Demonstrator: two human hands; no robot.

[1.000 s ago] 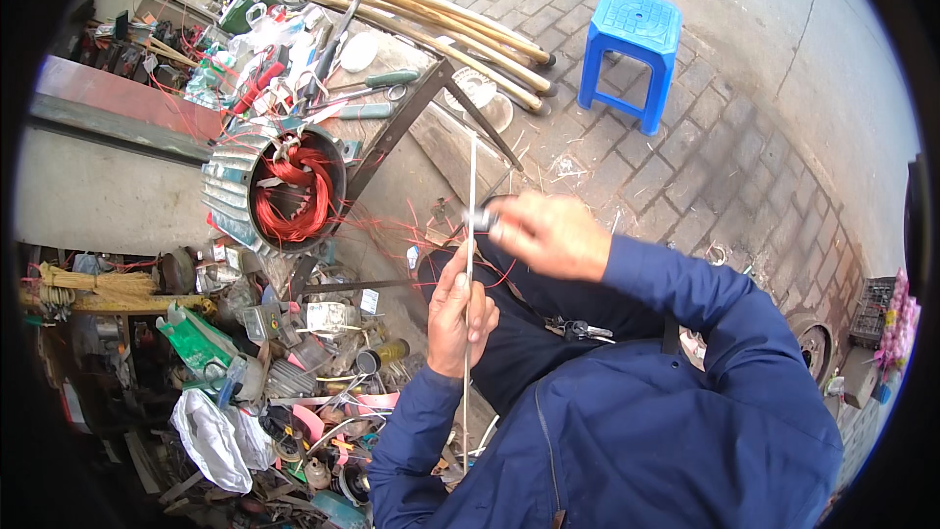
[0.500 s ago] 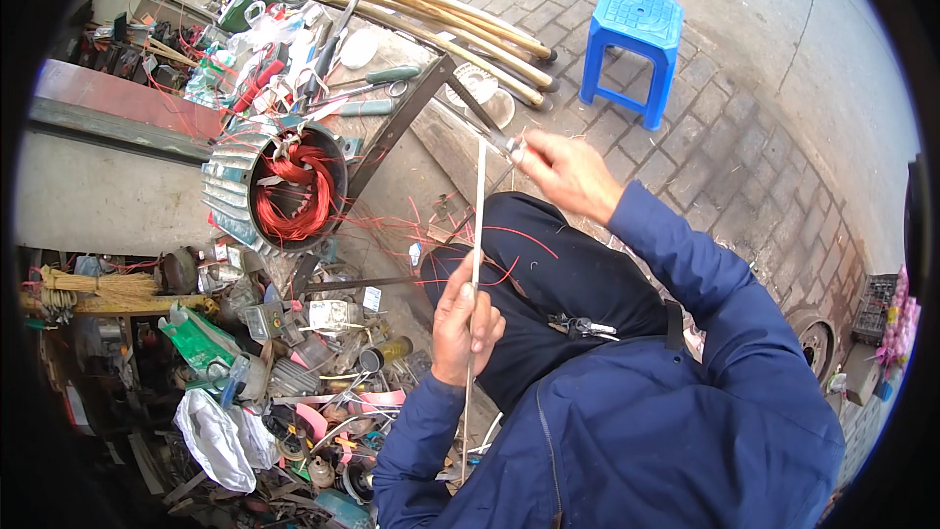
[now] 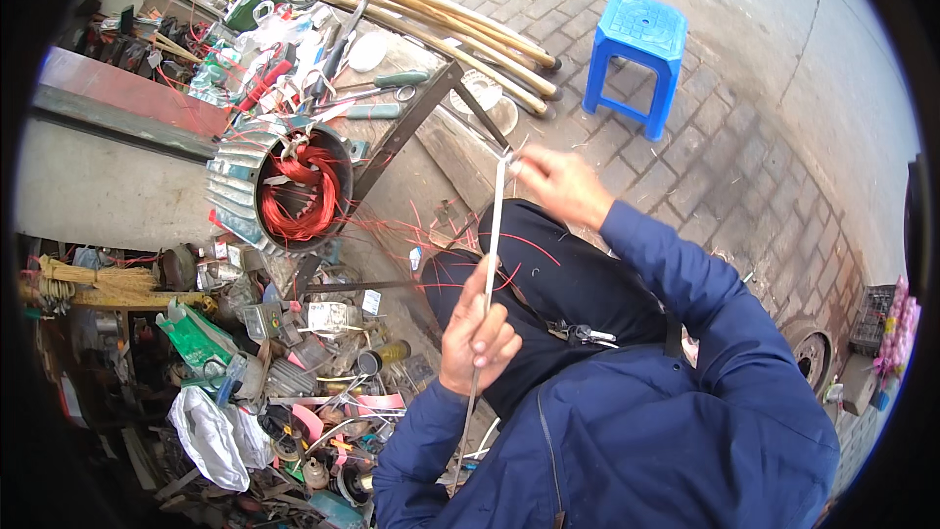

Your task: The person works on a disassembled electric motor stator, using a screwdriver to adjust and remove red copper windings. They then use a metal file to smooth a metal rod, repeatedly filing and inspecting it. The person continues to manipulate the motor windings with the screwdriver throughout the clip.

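A long, thin, pale strip (image 3: 497, 211) runs slantwise in front of my lap. My left hand (image 3: 478, 345) is closed round its lower middle, the forefinger lying up along it. The strip's thinner tail hangs below that hand toward my sleeve. At the upper end my right hand (image 3: 563, 184) is closed in a pinch. Something small and greyish shows at those fingertips, blurred, and I cannot make out what it is. Left of my hands a finned motor housing (image 3: 235, 181) lies with its open end toward me, full of red wire coils (image 3: 311, 198).
A dark metal frame (image 3: 406, 127) stands between the motor and my knees, loose red wires trailing past it. Wooden poles (image 3: 441, 15) and hand tools lie beyond. A blue plastic stool (image 3: 641, 24) stands on the paving. Mixed scrap with a white bag (image 3: 208, 436) fills the lower left.
My left hand has shifted slightly right and the strip leans more. My right hand has moved a little right and down; the shiny metal piece at its fingers no longer shows clearly.
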